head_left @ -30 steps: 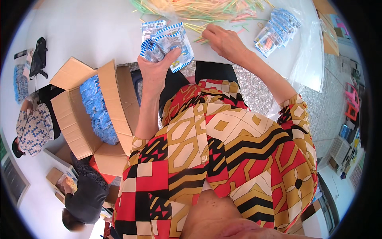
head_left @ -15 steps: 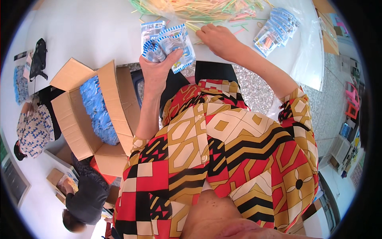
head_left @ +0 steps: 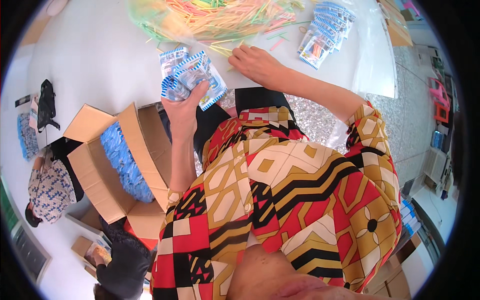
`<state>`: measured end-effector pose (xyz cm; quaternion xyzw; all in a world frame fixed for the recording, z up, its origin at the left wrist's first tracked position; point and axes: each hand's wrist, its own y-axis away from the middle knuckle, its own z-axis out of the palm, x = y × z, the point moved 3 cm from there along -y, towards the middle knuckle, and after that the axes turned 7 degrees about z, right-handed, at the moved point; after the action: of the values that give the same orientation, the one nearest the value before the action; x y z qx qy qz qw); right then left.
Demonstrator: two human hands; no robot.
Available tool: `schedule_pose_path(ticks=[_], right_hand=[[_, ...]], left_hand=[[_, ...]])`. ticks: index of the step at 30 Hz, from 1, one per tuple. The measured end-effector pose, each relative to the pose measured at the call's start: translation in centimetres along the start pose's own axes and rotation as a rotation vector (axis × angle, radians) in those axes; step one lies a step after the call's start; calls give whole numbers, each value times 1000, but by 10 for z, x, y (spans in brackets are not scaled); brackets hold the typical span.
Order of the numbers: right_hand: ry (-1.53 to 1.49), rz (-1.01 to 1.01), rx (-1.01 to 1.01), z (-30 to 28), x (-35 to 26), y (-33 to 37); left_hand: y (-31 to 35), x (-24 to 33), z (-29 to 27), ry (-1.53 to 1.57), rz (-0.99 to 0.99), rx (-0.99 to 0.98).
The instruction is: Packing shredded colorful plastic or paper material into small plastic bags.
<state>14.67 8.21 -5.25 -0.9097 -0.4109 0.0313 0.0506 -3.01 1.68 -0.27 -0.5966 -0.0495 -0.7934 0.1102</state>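
Observation:
In my left hand (head_left: pixel 182 107) are a few blue-and-white plastic packets (head_left: pixel 204 75), fanned out above the table's near edge. The thumb presses on the front one, and one packet is curled into a roll. My right hand (head_left: pixel 257 66) rests on the white table with its fingers bent and closed. Its fingertips touch the ends of thin yellow sticks (head_left: pixel 219 49); whether they grip any is hidden under the hand. Beyond it spreads a heap of thin coloured sticks (head_left: pixel 215 20), partly under clear plastic film.
An overlapping stack of filled packets (head_left: pixel 327 34) lies right on the table (head_left: pixel 100 55), beside clear plastic sheeting (head_left: pixel 372 55). An open cardboard box (head_left: pixel 95 165) of blue packets (head_left: pixel 127 160) stands at my left. Two people (head_left: pixel 52 190) work farther left. A black bag (head_left: pixel 47 105) lies far left.
The view has shifted, so the table and its contents appear farther left. Both hands keep nearly the same place over the table, with the packets still in my left hand.

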Motion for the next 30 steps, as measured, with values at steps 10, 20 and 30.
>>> schedule_pose_path(ticks=[10,20,30], right_hand=[[-703,206,203,22,26,15],[-1230,405,299,17,49,16],[-1529,509,338,6,50,17]], left_hand=[[-1,-3,5,-7,-27,-26],[-1,-2,14,-21,-15,-62],[1,-1,23,10,-19,-77]])
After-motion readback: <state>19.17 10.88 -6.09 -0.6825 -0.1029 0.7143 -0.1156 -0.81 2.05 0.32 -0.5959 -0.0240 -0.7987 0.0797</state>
